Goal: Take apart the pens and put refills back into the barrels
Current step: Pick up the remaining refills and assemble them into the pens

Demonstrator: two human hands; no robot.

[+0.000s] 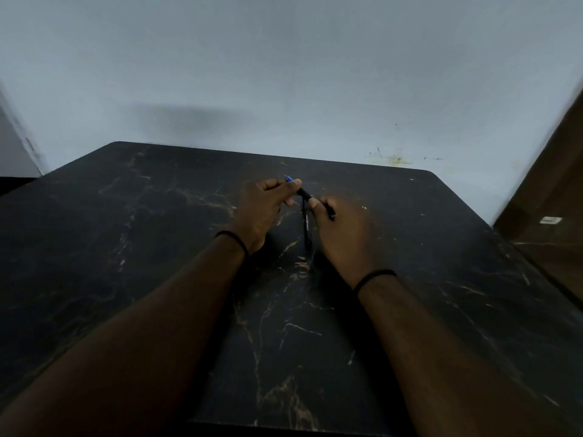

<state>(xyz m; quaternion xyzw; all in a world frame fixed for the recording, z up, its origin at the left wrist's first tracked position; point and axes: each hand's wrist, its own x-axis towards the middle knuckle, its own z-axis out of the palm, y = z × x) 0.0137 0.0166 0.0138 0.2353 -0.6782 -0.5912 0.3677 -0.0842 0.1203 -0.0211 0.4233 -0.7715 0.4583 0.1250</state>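
My left hand (265, 200) pinches the blue tip end of a slim black plastic pen (304, 194); my right hand (340, 228) grips its barrel. I should twist gently and pull straight apart.

Your two hands meet over the far middle of the tabletop (126, 247), the left hand (262, 209) just left of the right hand (344, 234). One pen (304, 194) spans the gap between them, held above the tabletop, its tip past your left grip. A second pen (306, 228) lies on the tabletop between your hands, running toward you. The wall (284, 74) stands behind the tabletop's far edge.
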